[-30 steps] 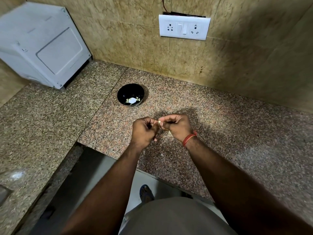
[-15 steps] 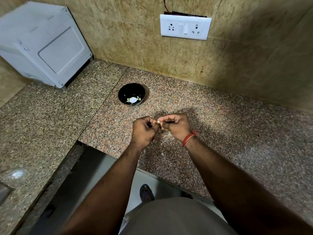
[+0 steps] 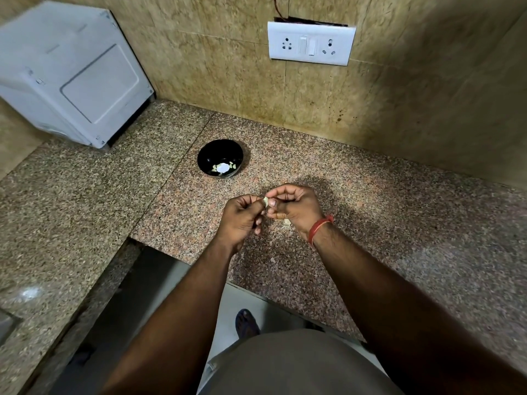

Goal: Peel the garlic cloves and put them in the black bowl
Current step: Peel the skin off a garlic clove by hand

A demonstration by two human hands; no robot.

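Granite counter [image 3: 370, 195], two hands peeling one garlic clove [image 3: 265, 201].
Left hand [image 3: 241, 218] and right hand [image 3: 296, 208] both pinch it with curled fingers, near the front edge; one black bowl [image 3: 220, 158] behind holds several peeled cloves.

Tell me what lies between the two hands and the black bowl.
Only bare granite counter, in the head view, separates the left hand and right hand, pinching a garlic clove, from the black bowl.

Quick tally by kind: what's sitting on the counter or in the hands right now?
Black bowl: 1
Garlic clove pinched between left hand and right hand: 1
White appliance: 1
Total: 3
Cloves inside the bowl are too small to count.
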